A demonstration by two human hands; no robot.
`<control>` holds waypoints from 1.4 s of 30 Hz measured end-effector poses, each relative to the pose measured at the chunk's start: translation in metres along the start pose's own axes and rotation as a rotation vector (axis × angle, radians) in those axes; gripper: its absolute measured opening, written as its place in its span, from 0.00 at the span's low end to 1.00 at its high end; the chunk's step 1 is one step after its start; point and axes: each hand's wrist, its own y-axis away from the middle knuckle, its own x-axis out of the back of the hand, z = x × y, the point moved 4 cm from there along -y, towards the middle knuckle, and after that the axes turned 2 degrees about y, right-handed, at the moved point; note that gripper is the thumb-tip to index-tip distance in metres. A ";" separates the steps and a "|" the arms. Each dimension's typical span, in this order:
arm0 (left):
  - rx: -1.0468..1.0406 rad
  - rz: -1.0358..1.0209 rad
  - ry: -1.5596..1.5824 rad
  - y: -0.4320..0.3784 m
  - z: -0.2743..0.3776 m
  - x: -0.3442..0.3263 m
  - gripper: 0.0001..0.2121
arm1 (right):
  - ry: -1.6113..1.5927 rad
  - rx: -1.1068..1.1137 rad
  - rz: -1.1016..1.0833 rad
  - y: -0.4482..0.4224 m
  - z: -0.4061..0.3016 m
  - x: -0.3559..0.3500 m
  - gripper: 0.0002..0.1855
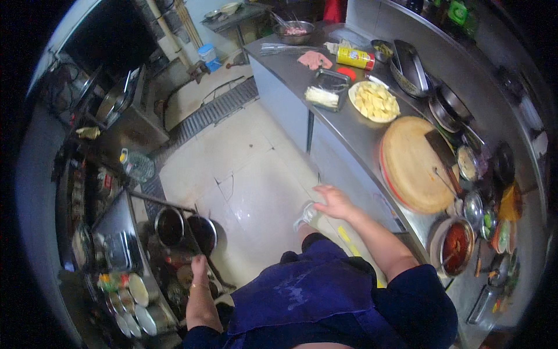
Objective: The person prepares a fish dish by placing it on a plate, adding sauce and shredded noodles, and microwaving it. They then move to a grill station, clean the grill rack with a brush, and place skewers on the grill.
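My right hand (333,203) hangs over the floor beside the steel counter front. Its fingers are apart and it holds nothing. My left hand (199,264) is at my other side, near the dark pots (170,227) on the lower left; I cannot tell how its fingers are set. On the counter to my right lies a round wooden chopping board (412,170) with a cleaver (441,150) on it. Beyond the board, a bowl of cut potato chunks (375,102) stands by a tray with pale white strips (322,97). Nearer me is a pot of red sauce (455,246).
A drain grate (209,118) crosses the tiled floor (248,205) ahead. A large clear plastic jug (137,165) stands at left, above a shelf unit with several tins (144,320). Farther along the counter are a yellow can (355,58), a pink cloth (314,60) and a meat bowl (294,32).
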 end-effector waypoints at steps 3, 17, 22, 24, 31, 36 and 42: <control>-0.034 0.102 0.612 -0.116 0.128 -0.016 0.14 | -0.072 -0.311 0.158 -0.047 0.058 0.050 0.29; -0.367 -0.682 0.314 -0.299 0.602 -0.192 0.20 | -1.402 -0.996 0.602 -0.275 0.205 0.109 0.25; -0.864 -0.446 -0.055 -0.446 0.740 -0.224 0.25 | -1.420 -0.728 0.734 -0.316 0.198 0.125 0.22; -1.011 -0.402 -0.304 -0.502 0.810 -0.242 0.33 | -1.394 -0.792 0.826 -0.337 0.202 0.135 0.21; -1.238 -0.333 -1.076 -0.643 0.961 -0.319 0.53 | -1.337 -1.262 1.210 -0.412 0.175 0.141 0.19; -1.365 -0.614 -1.172 -0.661 0.989 -0.339 0.49 | -0.315 -1.154 0.621 -0.467 0.157 0.144 0.17; -1.448 -0.632 -0.994 -0.674 0.994 -0.355 0.37 | -0.934 -1.358 1.162 -0.487 0.164 0.102 0.16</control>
